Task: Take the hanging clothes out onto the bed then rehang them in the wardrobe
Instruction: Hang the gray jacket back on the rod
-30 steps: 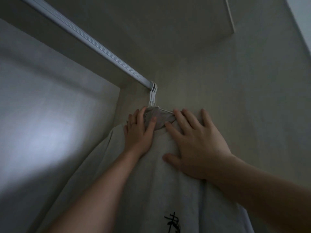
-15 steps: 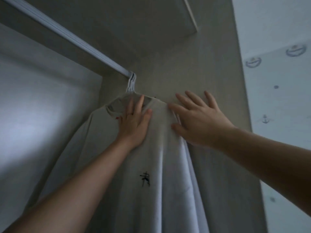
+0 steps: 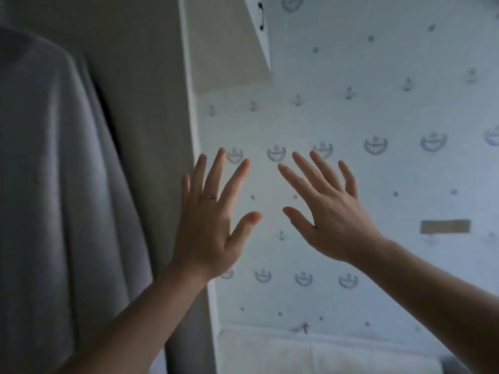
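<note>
Cloth comes first: a pale grey garment (image 3: 54, 184) hangs inside the wardrobe at the far left and falls in long, soft folds. Its top runs out of the frame, so we cannot see what it hangs from. Just to its right stands the wardrobe's side panel (image 3: 151, 103), with a narrow dark gap between the two.

Our left hand (image 3: 208, 222) is raised in front of that panel's front edge, back towards us, with the fingers straight and spread. It holds nothing and is clear of the garment. A thin ring (image 3: 210, 197) sits on one finger. Our right hand (image 3: 332, 217) is up beside it at about the same height, also splayed and empty. The two thumbs point at each other across a gap, and both bare forearms reach up from the lower edge.

Behind the hands is a pale wall (image 3: 391, 109) papered with small anchors, round emblems and dots. A tan strip (image 3: 445, 226) is stuck on it at the right. Near the top a white door (image 3: 259, 49) stands open (a dark handle shows on it). Along the bottom lies a pale, blurred band that we cannot identify.
</note>
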